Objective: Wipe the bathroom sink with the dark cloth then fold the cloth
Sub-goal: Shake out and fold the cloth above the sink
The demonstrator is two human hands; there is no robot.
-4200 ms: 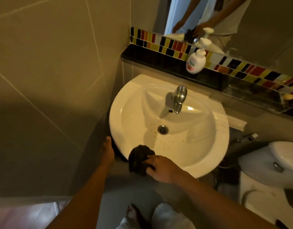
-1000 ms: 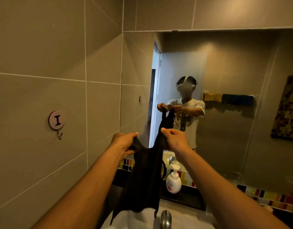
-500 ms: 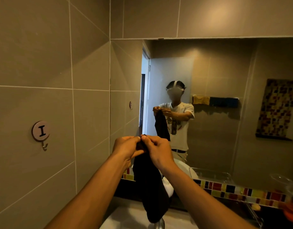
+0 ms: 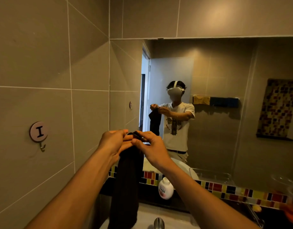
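Note:
The dark cloth point(image 4: 126, 184) hangs down as a long narrow strip, doubled lengthwise, held up at chest height in front of the mirror. My left hand point(image 4: 113, 142) and my right hand point(image 4: 149, 146) meet at its top edge, both pinching it, fingertips touching. The cloth's lower end dangles over the white sink point(image 4: 172, 217), of which only the back rim and the top of the chrome tap point(image 4: 159, 223) show at the bottom edge.
A white soap pump bottle point(image 4: 165, 189) stands on the dark ledge below the coloured tile strip point(image 4: 225, 189). A round wall hook marked "I" point(image 4: 38, 132) is on the left tiled wall. The mirror point(image 4: 225, 113) reflects a person holding the cloth.
The cloth left the sink rim and was lifted up. My hands, apart a second ago with the cloth spread, have come together at the top, so it hangs doubled. The view has tilted slightly.

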